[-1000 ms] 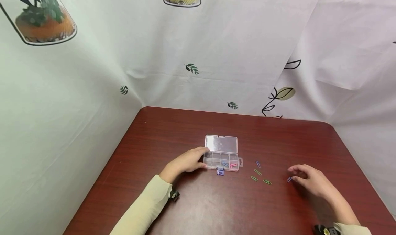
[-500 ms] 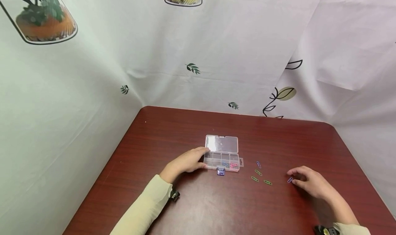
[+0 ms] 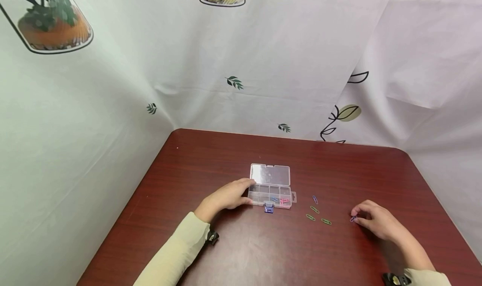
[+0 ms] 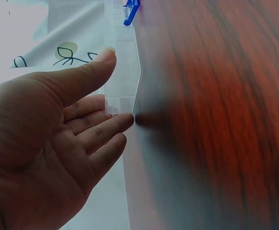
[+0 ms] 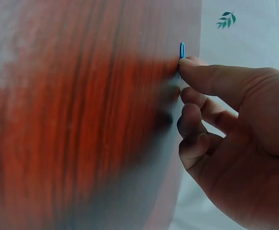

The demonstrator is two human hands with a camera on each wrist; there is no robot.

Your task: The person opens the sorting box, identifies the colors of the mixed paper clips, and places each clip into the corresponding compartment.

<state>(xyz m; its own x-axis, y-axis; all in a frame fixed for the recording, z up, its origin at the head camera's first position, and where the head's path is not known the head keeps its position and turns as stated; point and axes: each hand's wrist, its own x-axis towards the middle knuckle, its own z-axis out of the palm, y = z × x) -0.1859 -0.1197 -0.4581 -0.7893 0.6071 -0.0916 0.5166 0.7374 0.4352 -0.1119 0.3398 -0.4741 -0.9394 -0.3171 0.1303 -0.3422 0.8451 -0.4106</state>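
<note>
The left hand (image 3: 227, 195) is holding its thumb apart from its fingers, palm facing inward. The right hand (image 3: 378, 221) is pinching with thumb and forefinger, its other fingers curling loosely

Clear divided box (image 3: 274, 190): open, lying flat | blue paper clip (image 3: 352, 219): pinched in right grip (image 3: 378, 221)

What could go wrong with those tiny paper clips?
The right hand pinches a tiny blue clip, which might slip out. The box is open, so a bump from the left hand might spill the pink clips inside. The green clips lie loose on the table and could get knocked away.
</note>
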